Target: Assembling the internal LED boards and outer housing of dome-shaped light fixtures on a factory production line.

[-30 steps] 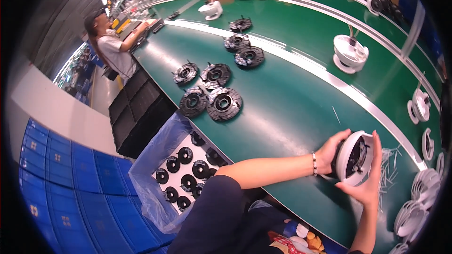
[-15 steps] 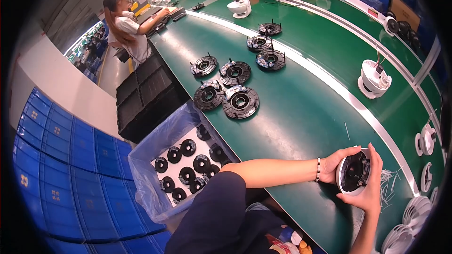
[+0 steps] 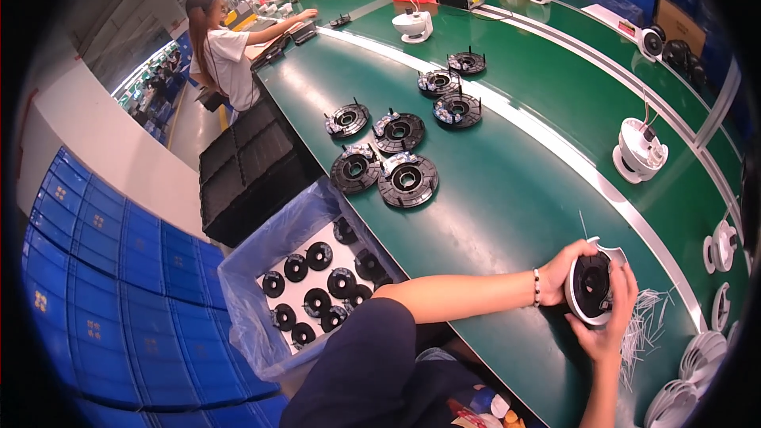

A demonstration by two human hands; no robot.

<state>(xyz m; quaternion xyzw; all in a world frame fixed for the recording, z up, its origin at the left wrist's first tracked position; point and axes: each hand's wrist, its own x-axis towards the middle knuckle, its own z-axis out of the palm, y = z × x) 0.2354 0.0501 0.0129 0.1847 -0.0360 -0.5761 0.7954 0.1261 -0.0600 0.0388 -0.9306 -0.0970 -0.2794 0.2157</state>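
The left hand (image 3: pixel 564 268) grips the left side of a white round housing (image 3: pixel 615 254); the right hand (image 3: pixel 612 319) grasps it opposite, fingers over the right rim — a black disc (image 3: pixel 590 285) sits inside. The housing is held over the worktop (image 3: pixel 507 210), inward of its near edge. White strips (image 3: pixel 644 331) lie just beside the right hand. Leftward, a broad green stretch separates the hands from seven black parts (image 3: pixel 407 180), three near the pale rail (image 3: pixel 555 139) — beyond the near edge stands a lined bin (image 3: pixel 247 289).
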